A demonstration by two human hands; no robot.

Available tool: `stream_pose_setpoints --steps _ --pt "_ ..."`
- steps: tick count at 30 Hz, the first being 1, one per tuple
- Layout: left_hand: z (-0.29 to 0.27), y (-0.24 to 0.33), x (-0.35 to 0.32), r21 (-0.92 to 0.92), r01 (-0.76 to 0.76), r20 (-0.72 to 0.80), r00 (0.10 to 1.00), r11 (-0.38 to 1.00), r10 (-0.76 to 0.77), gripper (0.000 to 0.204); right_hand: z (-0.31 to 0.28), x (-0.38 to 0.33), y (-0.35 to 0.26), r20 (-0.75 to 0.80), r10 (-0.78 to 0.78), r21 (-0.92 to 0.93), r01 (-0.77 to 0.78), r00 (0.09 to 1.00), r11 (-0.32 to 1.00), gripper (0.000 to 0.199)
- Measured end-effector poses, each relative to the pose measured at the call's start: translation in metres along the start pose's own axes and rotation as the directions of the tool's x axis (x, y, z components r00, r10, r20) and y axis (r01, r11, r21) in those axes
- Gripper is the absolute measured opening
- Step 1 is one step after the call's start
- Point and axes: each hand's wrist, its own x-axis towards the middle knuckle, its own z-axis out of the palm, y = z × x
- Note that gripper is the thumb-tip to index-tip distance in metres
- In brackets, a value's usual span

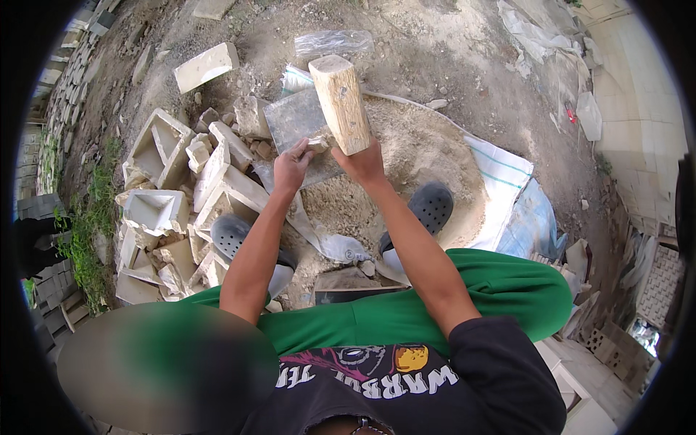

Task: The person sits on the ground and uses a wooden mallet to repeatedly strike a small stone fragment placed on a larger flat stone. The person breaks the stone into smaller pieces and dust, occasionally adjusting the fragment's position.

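Note:
My right hand (362, 162) is closed round the lower end of a thick, rough wooden block (341, 109), which is raised and tilted over a dark flat slab (293, 119). On the slab's near part lies a small pale broken chunk (317, 143). My left hand (290, 168) pinches at this chunk's left side with thumb and fingers. Beneath and right of the slab spreads a heap of beige crushed grit (428, 145) on a white woven sack (502, 165) with green stripes. How my right fingers wrap the block is partly hidden.
Broken pale hollow pieces (156, 210) are piled on the left. A single pale block (206, 67) lies beyond them, near clear plastic wrap (333, 43). My feet in dark clogs (431, 206) flank the grit. Blue sheeting (535, 221) lies to the right.

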Motion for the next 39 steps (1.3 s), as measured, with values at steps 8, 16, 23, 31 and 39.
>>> stream_pose_setpoints --steps 8,16,23,31,39 --pt "0.000 -0.004 -0.001 -0.031 0.013 0.003 1.000 0.999 -0.013 0.042 -0.002 -0.002 0.058 0.232 0.355 -0.165 -0.323 0.905 0.932 0.043" --pt "-0.004 0.010 -0.001 0.003 0.027 0.021 0.999 1.000 -0.027 0.043 0.016 -0.028 0.061 0.159 0.302 -0.183 -0.272 0.940 0.945 0.030" --pt "-0.007 0.000 -0.006 -0.031 0.002 -0.014 1.000 1.000 -0.003 0.040 0.004 -0.020 0.032 0.141 0.342 -0.106 -0.329 0.929 0.938 0.032" --pt "-0.004 -0.006 -0.004 -0.002 -0.035 -0.032 0.999 0.999 0.035 0.040 0.017 -0.027 0.039 0.243 0.438 -0.224 -0.389 0.866 0.894 0.031" --pt "-0.004 -0.009 -0.008 0.025 -0.059 -0.067 0.996 0.998 0.061 0.040 0.002 -0.012 -0.002 0.193 0.302 0.095 -0.324 0.934 0.941 0.031"
